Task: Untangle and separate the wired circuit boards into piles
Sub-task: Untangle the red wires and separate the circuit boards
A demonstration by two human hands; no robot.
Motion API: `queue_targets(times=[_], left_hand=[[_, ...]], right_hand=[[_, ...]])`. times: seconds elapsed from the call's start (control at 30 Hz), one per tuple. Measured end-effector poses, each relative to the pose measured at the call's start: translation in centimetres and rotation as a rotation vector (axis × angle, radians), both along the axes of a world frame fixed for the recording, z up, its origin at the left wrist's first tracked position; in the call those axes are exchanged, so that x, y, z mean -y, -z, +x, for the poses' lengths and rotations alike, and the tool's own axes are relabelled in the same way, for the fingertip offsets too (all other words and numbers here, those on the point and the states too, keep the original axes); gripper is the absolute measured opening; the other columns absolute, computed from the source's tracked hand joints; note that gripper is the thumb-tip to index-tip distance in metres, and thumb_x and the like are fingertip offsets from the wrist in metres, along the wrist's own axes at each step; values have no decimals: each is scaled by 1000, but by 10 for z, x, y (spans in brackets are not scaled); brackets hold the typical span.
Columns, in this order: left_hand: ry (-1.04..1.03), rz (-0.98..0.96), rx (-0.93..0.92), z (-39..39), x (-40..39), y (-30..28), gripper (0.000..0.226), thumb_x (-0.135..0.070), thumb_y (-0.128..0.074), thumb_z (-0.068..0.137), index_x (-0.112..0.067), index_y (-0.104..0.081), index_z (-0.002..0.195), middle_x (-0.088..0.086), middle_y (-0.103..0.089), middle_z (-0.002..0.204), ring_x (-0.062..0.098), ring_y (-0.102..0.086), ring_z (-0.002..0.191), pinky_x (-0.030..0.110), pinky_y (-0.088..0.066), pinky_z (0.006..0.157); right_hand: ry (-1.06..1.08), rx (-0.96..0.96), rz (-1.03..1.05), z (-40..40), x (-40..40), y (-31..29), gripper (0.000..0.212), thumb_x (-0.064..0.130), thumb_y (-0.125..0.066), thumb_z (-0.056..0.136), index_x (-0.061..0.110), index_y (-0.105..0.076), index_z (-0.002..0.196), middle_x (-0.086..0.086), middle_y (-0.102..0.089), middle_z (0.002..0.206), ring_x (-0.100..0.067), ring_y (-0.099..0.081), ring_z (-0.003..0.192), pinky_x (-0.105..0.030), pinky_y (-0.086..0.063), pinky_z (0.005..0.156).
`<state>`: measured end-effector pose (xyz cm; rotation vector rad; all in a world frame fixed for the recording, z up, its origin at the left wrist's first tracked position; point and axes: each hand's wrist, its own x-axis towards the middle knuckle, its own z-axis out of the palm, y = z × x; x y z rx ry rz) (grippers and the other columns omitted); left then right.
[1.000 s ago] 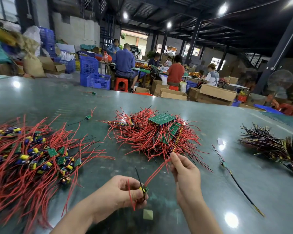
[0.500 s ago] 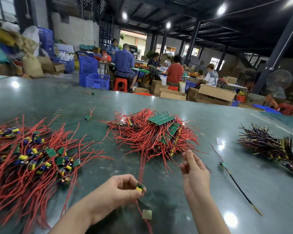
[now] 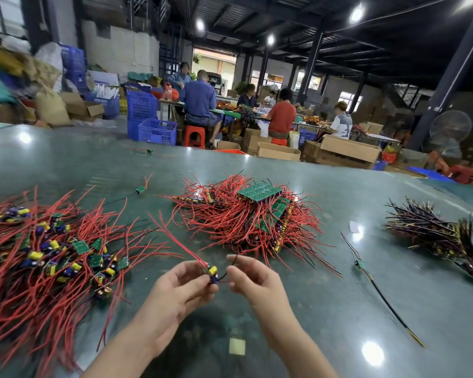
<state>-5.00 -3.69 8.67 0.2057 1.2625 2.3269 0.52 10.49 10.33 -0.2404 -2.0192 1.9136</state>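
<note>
The left hand [image 3: 175, 293] is pinching one small wired circuit board [image 3: 212, 273] at its fingertips, just above the green table [image 3: 325, 309], while the right hand [image 3: 253, 279] is pinching that board's black wire [image 3: 231, 266] between thumb and forefinger. Its red wires [image 3: 175, 240] are trailing up and left. Three piles are lying around it: the separated pile [image 3: 47, 257] at left, the tangled heap [image 3: 253, 216] beyond the hands, and a dark-wired bundle [image 3: 434, 236] at right, with three stray boards [image 3: 362, 264] lying singly.
</note>
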Motion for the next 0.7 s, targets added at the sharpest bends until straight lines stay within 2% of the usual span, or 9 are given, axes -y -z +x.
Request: queue_targets(times=[0.1,0.17,0.23,0.3,0.4,0.47,0.6,0.7], left_hand=[[72,-2,-56,5,1,-1,25,4,-67,63,-5,-64,86,11,-72,95,26,-71,73,31,-59,63],[151,-9,-74,6,1,-2,18,11,-62,68,-5,-66,74,9,-71,107,31,-71,83,36,-60,68],[194,-49,-76,5,1,-2,20,11,-56,74,-5,-65,67,6,-69,114,33,-70,89,39,-58,71],[203,-41,-19,4,0,-3,6,0,-60,75,-3,-63,79,10,-68,115,34,-70,89,42,-58,71],[263,-44,16,5,1,-5,36,-19,-66,73,-2,-56,103,18,-70,106,34,-70,84,40,-60,66],[318,-121,-14,9,-1,-8,46,-24,-69,67,0,-58,105,17,-71,95,30,-71,75,36,-60,63],[352,-200,-44,15,-6,-8,43,-15,-80,65,5,-60,97,19,-69,79,24,-69,65,36,-60,67],[304,-182,-30,16,-6,-8,34,-10,-77,63,2,-62,91,18,-68,78,25,-69,66,34,-58,62]], right_hand=[[36,-47,44,2,-4,-2,12,4,-68,82,16,-72,82,7,-69,69,-2,-58,63,-16,-48,65],[79,-98,101,4,-7,-4,12,4,-68,81,14,-72,76,5,-69,69,-3,-58,63,-16,-47,65],[102,-153,131,6,-11,-8,12,4,-69,80,14,-74,76,4,-71,74,-4,-62,68,-14,-47,67],[89,-214,155,8,-16,-12,12,1,-71,77,13,-75,76,0,-73,79,-7,-66,75,-14,-47,70],[35,-319,269,10,-15,-15,17,-2,-73,74,15,-76,76,-1,-71,80,-9,-64,75,-17,-48,68],[17,-361,356,11,-11,-15,17,4,-74,73,21,-76,76,4,-68,79,-6,-63,73,-16,-47,66],[19,-380,434,12,-5,-15,12,15,-75,72,23,-76,81,10,-66,79,-7,-63,73,-16,-46,67],[50,-337,436,11,-3,-13,13,14,-76,73,26,-75,77,11,-66,81,-6,-63,73,-15,-47,67]])
